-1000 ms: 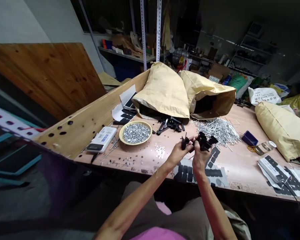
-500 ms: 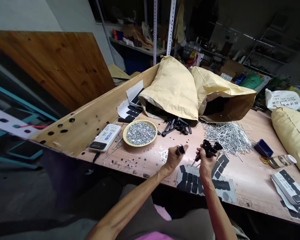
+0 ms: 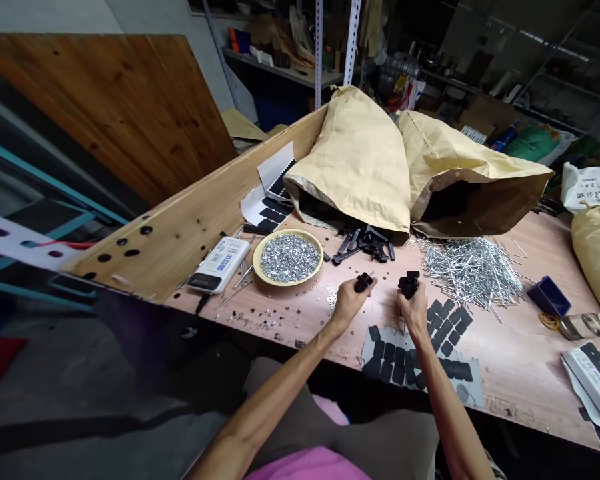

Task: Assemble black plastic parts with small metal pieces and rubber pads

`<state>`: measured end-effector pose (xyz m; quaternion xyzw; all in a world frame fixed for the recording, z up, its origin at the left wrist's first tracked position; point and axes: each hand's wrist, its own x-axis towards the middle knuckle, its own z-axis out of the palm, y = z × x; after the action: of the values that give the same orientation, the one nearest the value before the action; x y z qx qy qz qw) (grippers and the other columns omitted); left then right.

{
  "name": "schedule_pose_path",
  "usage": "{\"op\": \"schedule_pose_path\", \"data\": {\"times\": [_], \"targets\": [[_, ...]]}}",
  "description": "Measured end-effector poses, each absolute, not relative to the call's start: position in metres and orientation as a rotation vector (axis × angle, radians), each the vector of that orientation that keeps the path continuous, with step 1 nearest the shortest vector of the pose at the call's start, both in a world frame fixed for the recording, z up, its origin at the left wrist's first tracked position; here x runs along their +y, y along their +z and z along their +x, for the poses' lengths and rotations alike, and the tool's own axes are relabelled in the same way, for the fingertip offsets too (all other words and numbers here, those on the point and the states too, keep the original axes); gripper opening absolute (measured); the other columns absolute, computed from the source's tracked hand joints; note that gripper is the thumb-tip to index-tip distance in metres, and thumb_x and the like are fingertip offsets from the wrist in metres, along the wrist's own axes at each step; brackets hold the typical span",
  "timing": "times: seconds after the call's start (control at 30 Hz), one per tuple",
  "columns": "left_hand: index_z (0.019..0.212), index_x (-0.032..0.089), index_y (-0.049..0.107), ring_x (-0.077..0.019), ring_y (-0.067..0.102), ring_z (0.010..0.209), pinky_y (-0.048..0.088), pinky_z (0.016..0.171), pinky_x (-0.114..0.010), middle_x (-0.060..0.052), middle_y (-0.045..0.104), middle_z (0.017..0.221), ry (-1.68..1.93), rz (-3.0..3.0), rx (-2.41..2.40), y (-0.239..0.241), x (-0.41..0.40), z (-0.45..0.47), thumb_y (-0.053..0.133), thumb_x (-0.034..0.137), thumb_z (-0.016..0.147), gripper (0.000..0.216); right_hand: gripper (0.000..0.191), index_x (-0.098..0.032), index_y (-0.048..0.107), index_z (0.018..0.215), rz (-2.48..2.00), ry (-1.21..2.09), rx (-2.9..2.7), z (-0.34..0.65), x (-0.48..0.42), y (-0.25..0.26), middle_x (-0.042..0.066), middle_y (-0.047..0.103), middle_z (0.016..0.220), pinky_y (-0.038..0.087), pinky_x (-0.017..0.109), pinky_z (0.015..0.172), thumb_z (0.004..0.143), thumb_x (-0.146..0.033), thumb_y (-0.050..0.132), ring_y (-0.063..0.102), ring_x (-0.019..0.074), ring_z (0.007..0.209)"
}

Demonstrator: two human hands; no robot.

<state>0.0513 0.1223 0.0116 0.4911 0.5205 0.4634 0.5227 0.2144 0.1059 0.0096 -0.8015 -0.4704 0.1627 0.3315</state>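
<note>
My left hand (image 3: 349, 301) is closed around a small black plastic part (image 3: 363, 282), with a thin metal pin showing at its tip. To its right, my right hand (image 3: 415, 305) grips a black plastic piece (image 3: 409, 285); its exact kind is hard to make out. Both hands hover over the table, apart from each other. Small silver nuts or washers (image 3: 331, 298) lie scattered beside my left hand. Below my right hand is a sheet of black adhesive pads (image 3: 387, 360). Farther back, loose black plastic parts (image 3: 363, 243) spill from a paper sack (image 3: 360, 160).
A yellow bowl (image 3: 256, 267) of small metal pieces stands left, beside a white device (image 3: 223, 265). A pile of metal pins (image 3: 473, 273) lies right, before a second open sack (image 3: 470, 150). A blue box (image 3: 549, 297) and a jar (image 3: 580, 327) sit farther right. A wooden board (image 3: 205, 207) edges the table.
My right hand has turned, so its black piece now points up and looks more compact. My left hand has turned slightly and still holds its part. The whole view has shifted a little.
</note>
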Motion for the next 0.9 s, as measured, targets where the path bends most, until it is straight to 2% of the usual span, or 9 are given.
{"op": "schedule_pose_path", "data": {"times": [0.17, 0.27, 0.4, 0.5, 0.6, 0.67, 0.77, 0.9], "targets": [[0.043, 0.018, 0.050, -0.0091, 0.045, 0.042, 0.036, 0.046, -0.023, 0.004, 0.049, 0.042, 1.170, 1.132, 1.179, 0.018, 0.119, 0.048, 0.066, 0.055, 0.064, 0.045, 0.038, -0.016, 0.046, 0.112, -2.341, 0.366, -1.434, 0.208, 0.128, 0.015, 0.011, 0.063, 0.098, 0.045, 0.035, 0.071, 0.075, -0.024, 0.049, 0.061, 0.0261, 0.088], [0.037, 0.019, 0.043, -0.0084, 0.043, 0.039, 0.036, 0.046, -0.023, 0.004, 0.043, 0.037, 1.217, 1.100, 1.189, 0.018, 0.117, 0.047, 0.064, 0.056, 0.065, 0.051, 0.041, -0.017, 0.044, 0.118, -2.394, 0.316, -1.502, 0.202, 0.136, 0.016, 0.012, 0.061, 0.108, 0.045, 0.037, 0.077, 0.079, -0.027, 0.051, 0.059, 0.0269, 0.098], [0.038, 0.020, 0.038, -0.0069, 0.036, 0.035, 0.033, 0.042, -0.023, 0.005, 0.037, 0.035, 1.249, 0.969, 1.184, 0.016, 0.121, 0.040, 0.059, 0.056, 0.071, 0.053, 0.069, -0.017, 0.039, 0.132, -2.407, 0.267, -1.603, 0.202, 0.137, 0.014, 0.019, 0.057, 0.120, 0.044, 0.047, 0.083, 0.073, -0.042, 0.065, 0.054, 0.0362, 0.108], [0.050, 0.019, 0.050, -0.0091, 0.044, 0.041, 0.037, 0.045, -0.023, 0.003, 0.049, 0.045, 1.285, 0.977, 1.187, 0.018, 0.123, 0.036, 0.054, 0.055, 0.075, 0.045, 0.081, -0.014, 0.036, 0.137, -2.298, 0.216, -1.649, 0.207, 0.129, 0.011, 0.022, 0.053, 0.128, 0.042, 0.053, 0.088, 0.070, -0.048, 0.067, 0.052, 0.0399, 0.112], [0.057, 0.018, 0.056, -0.0120, 0.054, 0.054, 0.041, 0.052, -0.023, -0.001, 0.059, 0.058, 1.339, 1.296, 1.250, 0.022, 0.119, 0.038, 0.064, 0.046, 0.072, 0.033, 0.065, -0.014, 0.044, 0.132, -2.010, 0.158, -1.647, 0.209, 0.114, 0.011, 0.020, 0.056, 0.125, 0.043, 0.049, 0.090, 0.079, -0.049, 0.056, 0.055, 0.0341, 0.111], [0.053, 0.018, 0.054, -0.0108, 0.051, 0.051, 0.038, 0.050, -0.022, 0.000, 0.057, 0.054, 1.394, 1.460, 1.268, 0.022, 0.115, 0.043, 0.066, 0.041, 0.072, 0.031, 0.053, -0.015, 0.050, 0.125, -1.826, 0.192, -1.609, 0.207, 0.099, 0.013, 0.017, 0.061, 0.116, 0.049, 0.043, 0.084, 0.085, -0.049, 0.048, 0.062, 0.0276, 0.099], [0.047, 0.019, 0.049, -0.0084, 0.044, 0.041, 0.034, 0.044, -0.021, 0.003, 0.050, 0.044, 1.440, 1.472, 1.187, 0.021, 0.109, 0.047, 0.062, 0.040, 0.075, 0.038, 0.041, -0.016, 0.058, 0.113, -1.674, 0.221, -1.528, 0.200, 0.074, 0.021, 0.013, 0.066, 0.102, 0.053, 0.037, 0.074, 0.087, -0.045, 0.047, 0.066, 0.0211, 0.081], [0.042, 0.019, 0.044, -0.0077, 0.041, 0.038, 0.034, 0.043, -0.021, 0.004, 0.047, 0.039, 1.464, 1.341, 1.146, 0.023, 0.101, 0.048, 0.058, 0.045, 0.076, 0.045, 0.028, -0.017, 0.063, 0.099, -1.611, 0.190, -1.458, 0.189, 0.045, 0.036, 0.009, 0.068, 0.092, 0.054, 0.033, 0.071, 0.087, -0.038, 0.050, 0.066, 0.0184, 0.075]]}}
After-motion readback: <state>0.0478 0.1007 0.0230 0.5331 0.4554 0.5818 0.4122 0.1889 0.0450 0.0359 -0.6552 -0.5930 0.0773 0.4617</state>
